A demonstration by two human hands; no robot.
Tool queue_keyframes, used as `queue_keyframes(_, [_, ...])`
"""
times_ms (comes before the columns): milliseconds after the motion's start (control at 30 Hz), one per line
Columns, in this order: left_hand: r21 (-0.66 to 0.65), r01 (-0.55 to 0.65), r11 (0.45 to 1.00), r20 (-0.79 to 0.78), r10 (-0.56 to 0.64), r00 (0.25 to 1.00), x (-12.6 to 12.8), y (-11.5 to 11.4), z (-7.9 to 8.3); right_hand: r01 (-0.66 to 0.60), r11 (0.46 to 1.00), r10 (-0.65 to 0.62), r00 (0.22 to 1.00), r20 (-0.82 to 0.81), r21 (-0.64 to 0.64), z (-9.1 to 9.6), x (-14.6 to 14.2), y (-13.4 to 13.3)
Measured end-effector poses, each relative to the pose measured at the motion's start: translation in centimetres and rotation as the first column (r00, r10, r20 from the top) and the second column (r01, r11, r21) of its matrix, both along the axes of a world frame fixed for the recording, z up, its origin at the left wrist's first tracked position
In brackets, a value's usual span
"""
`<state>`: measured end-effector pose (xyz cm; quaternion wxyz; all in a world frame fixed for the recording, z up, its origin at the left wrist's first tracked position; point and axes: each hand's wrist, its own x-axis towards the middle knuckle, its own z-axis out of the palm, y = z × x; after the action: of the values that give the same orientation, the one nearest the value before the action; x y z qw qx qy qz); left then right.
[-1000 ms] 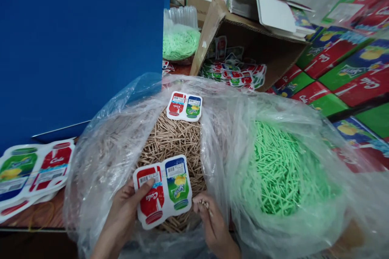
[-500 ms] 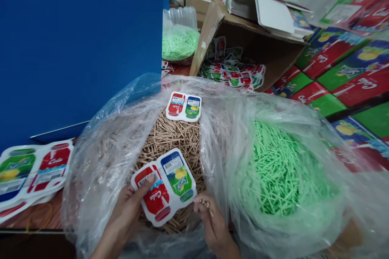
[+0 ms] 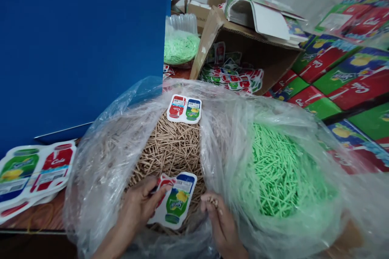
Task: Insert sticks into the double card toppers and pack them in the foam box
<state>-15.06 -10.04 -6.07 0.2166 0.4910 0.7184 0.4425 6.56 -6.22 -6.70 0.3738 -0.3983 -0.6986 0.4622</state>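
My left hand [image 3: 141, 202] pinches a twin-jar card [image 3: 179, 200] by its red Cola half, with the green and blue Sprite half facing up. Beneath it lie many thin brown sticks [image 3: 173, 145] in an open clear plastic bag [image 3: 103, 141]. Just right of the card, my right hand [image 3: 217, 214] is curled around a small bunch of these brown sticks, their ends showing at the fingers. A second twin-jar card [image 3: 184, 109] rests at the far side of the stick pile, untouched by either hand.
Another clear bag with green sticks [image 3: 275, 174] stands at the right. Several larger jar cards [image 3: 36, 174] are stacked on the left. Behind, a cardboard box [image 3: 273, 56] lies on its side with more cards, near stacked printed boxes [image 3: 358, 73]. A blue panel [image 3: 82, 48] blocks the back left.
The card has turned and moved slightly down in my left hand, which now covers more of its Cola half. My right hand has shifted slightly right, still holding sticks.
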Motion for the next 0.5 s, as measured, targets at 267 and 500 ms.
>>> queue_keyframes(267, [0.112, 0.472, 0.874, -0.32, -0.418, 0.85, 1.5, -0.1, 0.3, -0.015, 0.955, -0.121, 0.891, -0.437, -0.295, 5.4, -2.2, 1.7])
queue_keyframes(500, [0.067, 0.529, 0.846, -0.259, -0.497, 0.828, 1.8, -0.4, 0.6, -0.076, 0.917, -0.05, 0.952, -0.302, -0.39, 5.2, -4.8, 1.6])
